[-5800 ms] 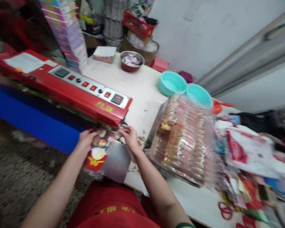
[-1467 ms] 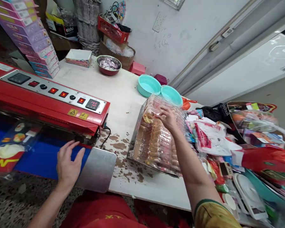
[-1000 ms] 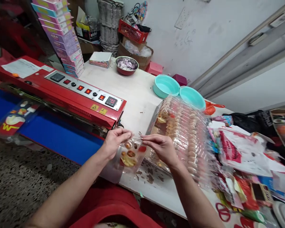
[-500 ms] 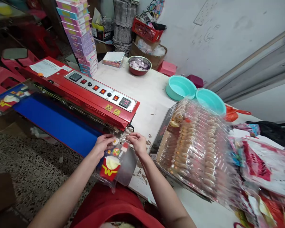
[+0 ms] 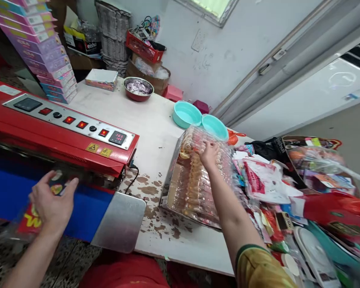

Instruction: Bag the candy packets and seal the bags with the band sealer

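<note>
A red sealing machine [image 5: 57,132] with lit switches runs along the left, above a blue belt [image 5: 87,208]. Over the belt, my left hand [image 5: 52,200] has its thumb and fingers spread, resting at a clear bag with a red and yellow picture [image 5: 30,220], whose top edge lies by the machine's slot. My right hand [image 5: 210,154] reaches onto the far part of a carton [image 5: 171,176] packed with rows of clear bags [image 5: 198,188]. Its fingers are apart over the bags; whether they touch one is unclear.
A metal plate [image 5: 120,222] ends the belt. Behind the carton are two turquoise basins [image 5: 186,114]. A bowl of small packets [image 5: 138,89] and a tall stack of boxes [image 5: 45,52] stand further back. Mixed bags and wrappers [image 5: 264,180] crowd the right.
The view has swung right. Both hands were on the bag near the belt's end; the bag has moved left along the machine with my left hand, now open. My right hand has gone to the carton.
</note>
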{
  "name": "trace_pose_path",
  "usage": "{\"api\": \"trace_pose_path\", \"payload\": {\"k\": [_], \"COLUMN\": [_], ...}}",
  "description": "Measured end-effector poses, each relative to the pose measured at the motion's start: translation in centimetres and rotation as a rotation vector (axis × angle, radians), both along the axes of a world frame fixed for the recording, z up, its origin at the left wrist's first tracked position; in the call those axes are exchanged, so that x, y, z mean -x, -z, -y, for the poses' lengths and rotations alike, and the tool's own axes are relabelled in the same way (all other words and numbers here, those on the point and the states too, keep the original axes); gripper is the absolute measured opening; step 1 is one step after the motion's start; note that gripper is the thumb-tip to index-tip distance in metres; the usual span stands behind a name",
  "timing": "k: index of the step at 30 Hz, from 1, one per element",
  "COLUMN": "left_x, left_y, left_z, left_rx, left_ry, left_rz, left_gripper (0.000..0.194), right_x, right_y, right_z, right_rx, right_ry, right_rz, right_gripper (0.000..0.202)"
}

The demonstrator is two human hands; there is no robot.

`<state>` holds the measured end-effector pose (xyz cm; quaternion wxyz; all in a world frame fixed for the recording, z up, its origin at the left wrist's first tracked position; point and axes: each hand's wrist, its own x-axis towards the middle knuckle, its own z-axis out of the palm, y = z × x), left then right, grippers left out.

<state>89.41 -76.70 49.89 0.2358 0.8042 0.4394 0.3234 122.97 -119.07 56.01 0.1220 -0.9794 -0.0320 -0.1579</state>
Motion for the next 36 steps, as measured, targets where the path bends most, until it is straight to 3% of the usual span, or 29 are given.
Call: {"api": "trace_pose_path", "payload": {"k": [3, 6, 9, 12, 15, 18, 22, 30, 33, 36], "left_x": [0.4, 0.3, -0.5, -2.3, -4.8, -6.7, -6.7, -4.7, -4.3, -3.4], "left_y": [-0.3, -0.6, -2.4, -5.8, -9.2, -10.8, -10.0, -4.2, -2.4, -1.6], "left_z": [3.8, 7.1, 9.9, 12.7, 14.8, 15.3, 14.4, 12.1, 10.2, 8.1], "left_rx": [-0.028, 0.037, 0.206, 0.429, 0.717, 1.086, 1.390, 1.425, 1.456, 1.491], "left_ry": [0.225, 0.350, 0.477, 0.634, 0.805, 0.854, 0.637, 0.200, 0.145, 0.163], "left_rz": [0.070, 0.077, 0.107, 0.164, 0.291, 0.393, 0.383, 0.407, 0.361, 0.286], "left_gripper": [0.044, 0.036, 0.031, 0.028, 0.048, 0.061, 0.036, 0.035, 0.037, 0.043], "right_x": [-2.8, -1.8, 2.1, 7.8, 13.2, 16.9, 19.5, 22.3, 21.9, 21.3], "right_y": [0.3, -1.3, -5.7, -10.8, -13.0, -11.3, -6.3, 1.0, 3.6, 6.0], "right_z": [2.1, 1.9, 0.8, -1.0, -3.5, -6.3, -9.4, -14.2, -16.3, -19.0], "right_rx": [0.031, -0.111, -0.344, -0.477, -0.581, -0.685, -0.892, -1.214, -1.315, -1.382], "right_ry": [-0.091, -0.361, -0.587, -0.647, -0.734, -0.766, -0.646, -0.351, -0.230, -0.161], "right_rz": [-0.079, -0.039, 0.039, 0.133, -0.022, -0.332, -0.589, -0.828, -0.900, -0.912], "right_gripper": [0.023, 0.026, 0.022, 0.012, 0.008, 0.010, 0.012, 0.024, 0.033, 0.038]}}
